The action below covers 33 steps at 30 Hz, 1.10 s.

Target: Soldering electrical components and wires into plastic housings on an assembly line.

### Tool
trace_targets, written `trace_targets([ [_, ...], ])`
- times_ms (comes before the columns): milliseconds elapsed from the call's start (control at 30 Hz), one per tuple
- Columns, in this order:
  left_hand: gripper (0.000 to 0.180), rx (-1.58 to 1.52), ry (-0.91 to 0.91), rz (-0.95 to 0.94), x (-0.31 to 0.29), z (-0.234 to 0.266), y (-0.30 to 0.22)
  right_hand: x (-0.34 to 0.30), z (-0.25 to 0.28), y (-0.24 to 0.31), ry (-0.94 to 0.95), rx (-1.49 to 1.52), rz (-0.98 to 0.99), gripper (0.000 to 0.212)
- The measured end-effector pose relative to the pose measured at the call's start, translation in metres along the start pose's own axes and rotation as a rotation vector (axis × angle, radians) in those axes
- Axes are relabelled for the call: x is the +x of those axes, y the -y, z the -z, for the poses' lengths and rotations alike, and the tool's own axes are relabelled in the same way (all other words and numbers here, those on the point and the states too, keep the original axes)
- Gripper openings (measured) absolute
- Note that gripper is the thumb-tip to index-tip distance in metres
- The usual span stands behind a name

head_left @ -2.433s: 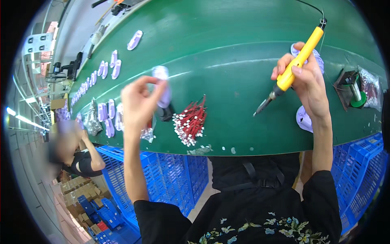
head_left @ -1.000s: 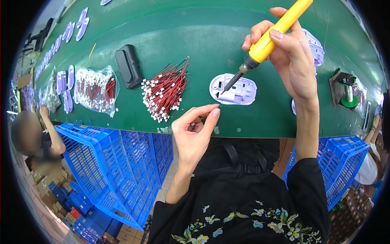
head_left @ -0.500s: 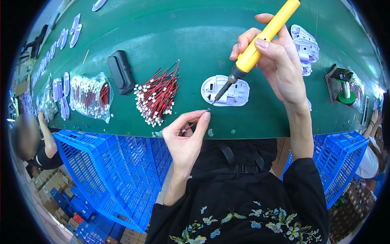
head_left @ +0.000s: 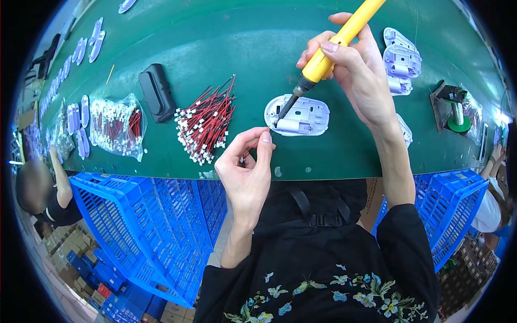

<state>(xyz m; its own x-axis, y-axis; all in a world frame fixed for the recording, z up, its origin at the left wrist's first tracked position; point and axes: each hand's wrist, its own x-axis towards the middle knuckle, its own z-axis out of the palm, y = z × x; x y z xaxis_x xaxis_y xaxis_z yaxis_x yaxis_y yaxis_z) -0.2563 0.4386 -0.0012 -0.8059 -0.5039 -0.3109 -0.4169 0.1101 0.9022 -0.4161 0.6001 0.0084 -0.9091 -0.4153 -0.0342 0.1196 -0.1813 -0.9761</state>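
Observation:
My right hand (head_left: 353,70) grips a yellow-handled soldering iron (head_left: 331,51) with its dark tip resting on a white oval plastic shell (head_left: 301,117) on the green table (head_left: 242,37). My left hand (head_left: 247,175) hovers at the table's near edge, thumb and fingers pinched on a thin red wire (head_left: 246,156). A loose pile of red wires with white connectors (head_left: 207,123) lies just left of the shell.
A black case (head_left: 156,91), a clear bag of red wires (head_left: 116,126), rows of white parts (head_left: 81,116), stacked white shells (head_left: 401,59) and a solder spool on a stand (head_left: 455,107) sit on the table. Blue crates (head_left: 151,220) stand below. Another person (head_left: 37,194) sits at left.
My left hand went from the far table to the near edge and now pinches one wire. The soldering iron came down onto the white shell.

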Motion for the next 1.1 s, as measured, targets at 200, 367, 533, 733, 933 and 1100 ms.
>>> trace_targets([
  [200,0.014,0.031,0.045,-0.03,-0.002,0.0,-0.002,0.0,-0.004,-0.001,0.018,0.022,0.011,0.044],
  [367,0.011,0.006,0.037,-0.025,-0.003,-0.002,-0.001,-0.003,-0.008,0.001,0.024,0.168,-0.079,0.042],
  [533,0.012,0.026,0.079,0.063,-0.001,0.002,-0.002,0.002,-0.008,-0.008,0.041,0.122,-0.082,0.045],
  [733,0.011,0.024,0.077,0.025,0.0,-0.001,-0.001,0.0,-0.01,-0.007,0.075,0.272,-0.04,0.047],
  [933,0.012,0.035,0.069,0.029,-0.001,-0.001,-0.002,-0.001,-0.014,-0.003,0.08,0.233,-0.087,0.047],
  [1100,0.012,0.033,0.061,0.006,0.0,-0.001,0.0,0.0,-0.017,-0.001,0.077,0.215,-0.08,0.047],
])
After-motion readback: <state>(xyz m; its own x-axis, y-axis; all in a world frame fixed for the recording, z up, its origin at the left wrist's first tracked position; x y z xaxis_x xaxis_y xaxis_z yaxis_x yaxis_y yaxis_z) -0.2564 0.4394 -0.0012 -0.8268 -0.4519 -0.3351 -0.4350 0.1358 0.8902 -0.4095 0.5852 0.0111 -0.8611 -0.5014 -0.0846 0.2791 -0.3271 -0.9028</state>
